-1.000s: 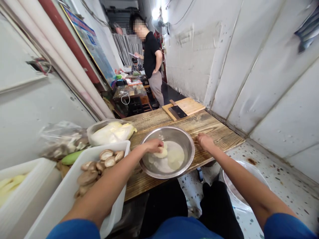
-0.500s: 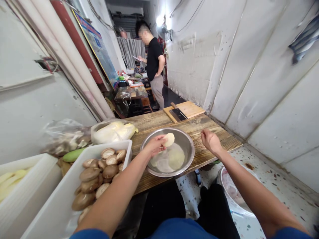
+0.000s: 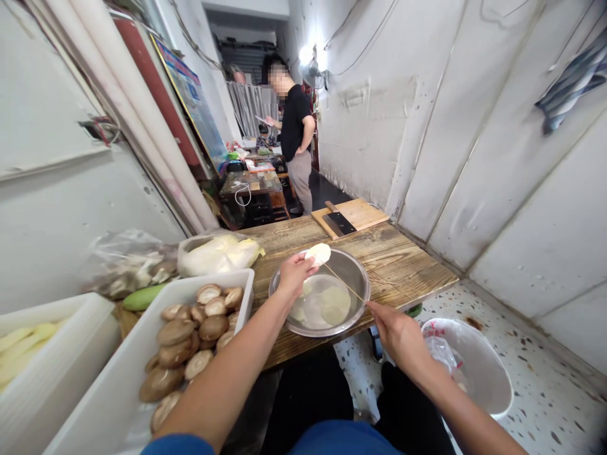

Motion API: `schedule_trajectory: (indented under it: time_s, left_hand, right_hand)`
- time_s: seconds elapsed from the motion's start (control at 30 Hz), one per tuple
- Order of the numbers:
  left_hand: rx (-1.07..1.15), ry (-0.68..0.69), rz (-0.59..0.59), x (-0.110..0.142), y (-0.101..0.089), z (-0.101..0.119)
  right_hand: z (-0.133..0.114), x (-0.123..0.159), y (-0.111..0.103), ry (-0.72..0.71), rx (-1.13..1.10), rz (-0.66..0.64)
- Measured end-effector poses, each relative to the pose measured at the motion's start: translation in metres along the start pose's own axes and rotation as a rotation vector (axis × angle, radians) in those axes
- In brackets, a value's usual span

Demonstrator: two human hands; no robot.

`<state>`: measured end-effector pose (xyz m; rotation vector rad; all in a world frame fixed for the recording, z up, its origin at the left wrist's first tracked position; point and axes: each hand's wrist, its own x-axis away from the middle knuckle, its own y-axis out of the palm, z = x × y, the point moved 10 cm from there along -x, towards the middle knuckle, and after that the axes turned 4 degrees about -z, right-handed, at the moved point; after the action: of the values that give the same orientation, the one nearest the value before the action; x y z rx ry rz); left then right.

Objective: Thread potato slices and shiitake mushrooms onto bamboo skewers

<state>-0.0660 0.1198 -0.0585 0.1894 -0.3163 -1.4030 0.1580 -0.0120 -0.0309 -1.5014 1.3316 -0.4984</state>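
My left hand (image 3: 293,272) is closed on a pale round slice (image 3: 317,253), held up over the far rim of a metal bowl (image 3: 356,273). My right hand (image 3: 397,332) pinches the near end of a thin bamboo skewer (image 3: 344,284) whose tip reaches the slice. More pale slices (image 3: 327,303) lie in water in the bowl. The bowl sits on a wooden table (image 3: 403,265).
A white tray of mushrooms (image 3: 190,335) stands at my left, with a second white tray (image 3: 42,360), a green vegetable (image 3: 142,296) and bagged cabbage (image 3: 218,253) nearby. A cutting board with a cleaver (image 3: 339,222) lies at the table's far end. A white bucket (image 3: 469,366) sits on the floor. A person stands far back.
My left hand lifted the slice out of the bowl. My right hand left the table, drew back toward me and now holds a skewer pointed at the slice.
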Motion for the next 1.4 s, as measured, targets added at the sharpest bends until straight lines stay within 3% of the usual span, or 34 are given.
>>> schedule_trajectory:
  time_s: [0.23, 0.37, 0.47, 0.6, 0.7, 0.83, 0.97, 1.4]
  left_hand:
    - [0.072, -0.013, 0.049, 0.004, 0.001, 0.002]
    - [0.094, -0.059, 0.033, 0.006, 0.003, -0.003]
    - [0.090, -0.078, 0.025, 0.007, 0.005, -0.007]
    - [0.063, -0.063, 0.028, 0.010, 0.009, -0.010]
    - [0.023, -0.013, 0.003, 0.012, 0.017, -0.009]
    - [-0.086, 0.174, -0.092, 0.017, 0.032, 0.006]
    - [-0.142, 0.281, -0.097, 0.020, 0.032, 0.013]
    - [-0.252, 0.356, -0.047, 0.020, 0.023, 0.020]
  right_hand:
    - [0.003, 0.004, -0.037, 0.049, -0.436, 0.247]
    - [0.025, 0.005, -0.059, 0.149, -0.681, 0.387]
    - [0.034, 0.000, -0.056, 0.161, -1.018, 0.293]
    - [0.017, -0.014, -0.037, 0.118, -1.347, 0.027]
    - [0.011, -0.022, -0.019, 0.201, -1.335, 0.002]
    - [-0.013, -0.037, 0.011, 0.191, -1.249, -0.067]
    - [-0.015, -0.045, 0.040, 0.336, -1.083, -0.148]
    - [-0.006, -0.059, 0.037, 0.308, -0.872, -0.036]
